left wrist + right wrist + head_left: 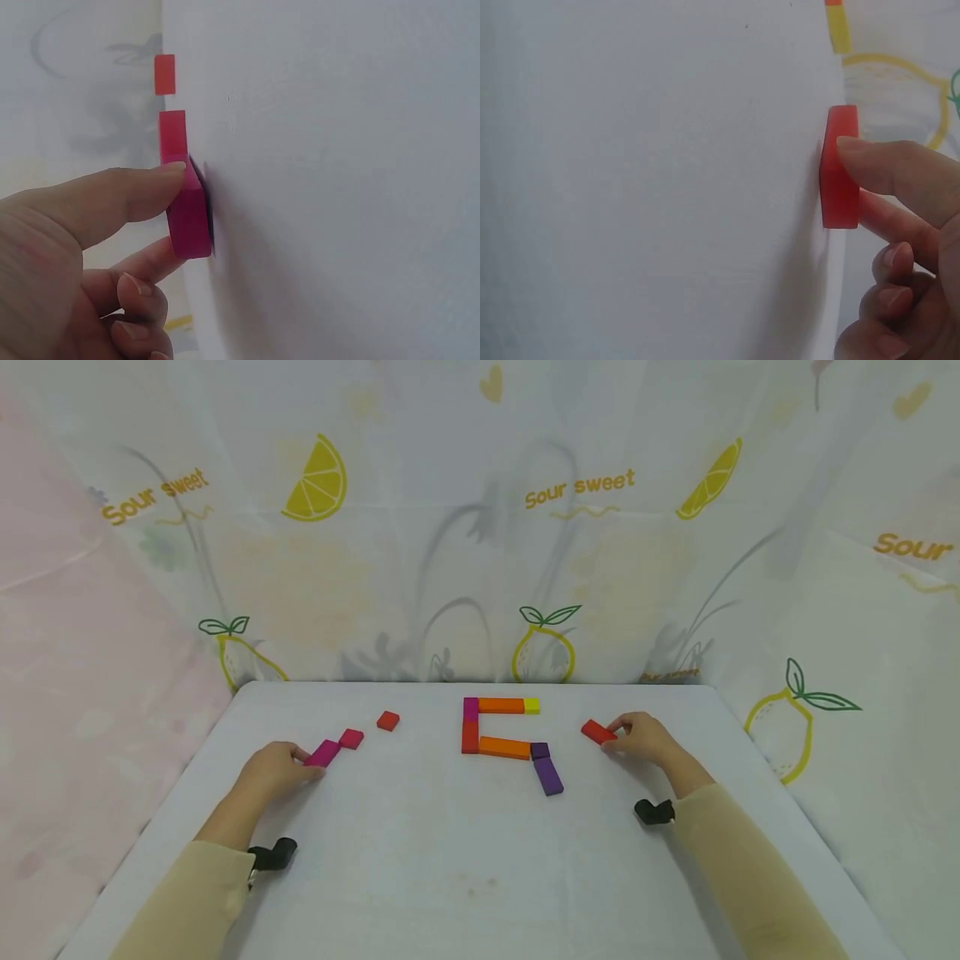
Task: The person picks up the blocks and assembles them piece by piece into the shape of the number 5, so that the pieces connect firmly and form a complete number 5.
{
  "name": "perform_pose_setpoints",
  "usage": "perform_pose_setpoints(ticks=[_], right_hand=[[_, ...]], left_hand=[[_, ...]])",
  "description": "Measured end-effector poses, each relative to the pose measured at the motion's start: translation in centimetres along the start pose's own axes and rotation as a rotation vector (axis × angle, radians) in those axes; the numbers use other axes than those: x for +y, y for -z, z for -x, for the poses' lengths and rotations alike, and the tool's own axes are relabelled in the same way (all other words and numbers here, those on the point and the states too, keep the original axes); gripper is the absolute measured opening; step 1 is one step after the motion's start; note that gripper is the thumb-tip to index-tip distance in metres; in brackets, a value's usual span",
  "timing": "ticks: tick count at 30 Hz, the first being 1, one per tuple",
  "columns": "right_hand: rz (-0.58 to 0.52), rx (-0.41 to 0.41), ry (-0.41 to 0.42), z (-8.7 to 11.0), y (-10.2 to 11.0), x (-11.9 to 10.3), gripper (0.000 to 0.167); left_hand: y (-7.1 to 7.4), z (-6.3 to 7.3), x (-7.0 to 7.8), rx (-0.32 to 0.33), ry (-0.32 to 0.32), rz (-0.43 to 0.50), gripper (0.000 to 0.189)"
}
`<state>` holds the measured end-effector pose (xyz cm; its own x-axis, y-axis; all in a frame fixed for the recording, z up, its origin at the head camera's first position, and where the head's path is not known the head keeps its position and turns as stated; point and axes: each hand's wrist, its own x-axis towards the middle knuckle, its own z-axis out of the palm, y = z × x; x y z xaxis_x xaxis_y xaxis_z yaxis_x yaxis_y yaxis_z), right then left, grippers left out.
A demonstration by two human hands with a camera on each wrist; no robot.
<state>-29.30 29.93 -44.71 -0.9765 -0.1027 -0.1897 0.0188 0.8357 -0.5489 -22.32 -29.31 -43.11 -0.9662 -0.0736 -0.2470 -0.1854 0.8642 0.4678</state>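
Observation:
My left hand (276,770) pinches a magenta rectangular block (322,753) between thumb and forefinger on the left of the table. Just past its far end lies a pinkish-red square block (351,739), and a red-orange square block (387,721) sits farther along the same slant. On the right, my right hand (641,735) holds a red rectangular block (597,732) by its near end. In the right wrist view the thumb lies on the red block's (841,172) face, the other fingers curled below. The left wrist view shows the magenta block (189,221) close over the white surface.
Mid-table, a magenta block (470,708), a red block (470,737), two orange blocks (501,706), a yellow block (532,706) and two purple blocks (548,776) form a bent line. A lemon-print cloth (420,568) hangs behind the white table (480,843).

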Motion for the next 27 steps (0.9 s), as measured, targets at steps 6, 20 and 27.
perform_pose_setpoints(ticks=[6, 20, 27], right_hand=[[0.008, -0.011, 0.064, 0.8, -0.1, 0.2, 0.034], [0.03, -0.102, 0.145, 2.7, -0.9, -0.4, 0.027], [0.032, -0.13, 0.177, 3.8, -1.1, -0.9, 0.028]], left_hand=[[-0.5, 0.6, -0.1, -0.03, -0.018, 0.011, 0.051], [-3.5, 2.1, 2.1, -0.016, -0.145, 0.026, 0.04], [-5.1, 2.9, 3.9, -0.04, -0.231, 0.048, 0.039]])
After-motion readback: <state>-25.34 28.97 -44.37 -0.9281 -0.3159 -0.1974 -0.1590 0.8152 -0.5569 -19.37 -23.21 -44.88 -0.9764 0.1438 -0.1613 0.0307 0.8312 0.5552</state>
